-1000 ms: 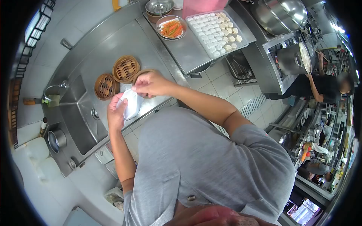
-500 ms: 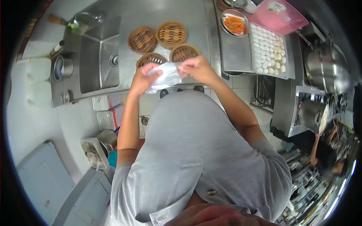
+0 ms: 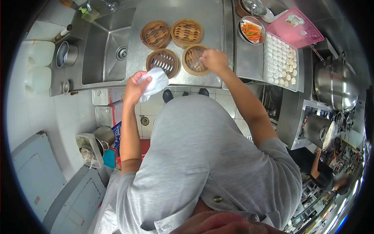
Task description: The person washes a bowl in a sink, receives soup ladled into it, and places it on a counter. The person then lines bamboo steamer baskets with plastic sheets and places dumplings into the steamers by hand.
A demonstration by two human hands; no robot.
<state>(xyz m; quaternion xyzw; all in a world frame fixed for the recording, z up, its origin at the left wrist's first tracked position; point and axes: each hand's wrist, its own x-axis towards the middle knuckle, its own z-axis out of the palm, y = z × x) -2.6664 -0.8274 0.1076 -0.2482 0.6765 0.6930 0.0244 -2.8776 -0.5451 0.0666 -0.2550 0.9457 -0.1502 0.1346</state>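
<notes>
My left hand [image 3: 136, 87] pinches some thin white sheets [image 3: 156, 81] over the counter's front edge. My right hand [image 3: 215, 61] is closed above the right side of the lower right bamboo basket [image 3: 191, 64]. Something thin and translucent shows by its fingertips, too faint to make out. Left of that basket sits the lower left one [image 3: 162, 62], with white showing between its slats. Behind them stand the upper left basket [image 3: 155, 34] and the upper right basket [image 3: 187, 32], both with slatted bottoms.
A sink [image 3: 105, 50] lies left of the baskets. To the right are a bowl of orange strips [image 3: 251, 30], a tray of white pieces [image 3: 278, 80] and a pink lid [image 3: 298, 27]. Another person [image 3: 325, 175] stands at the far right, near a large pot [image 3: 316, 128].
My hands have moved apart; my right hand has left the white sheets and gone over the lower right basket. My left hand keeps its sheets. The view has turned, showing all the baskets more fully.
</notes>
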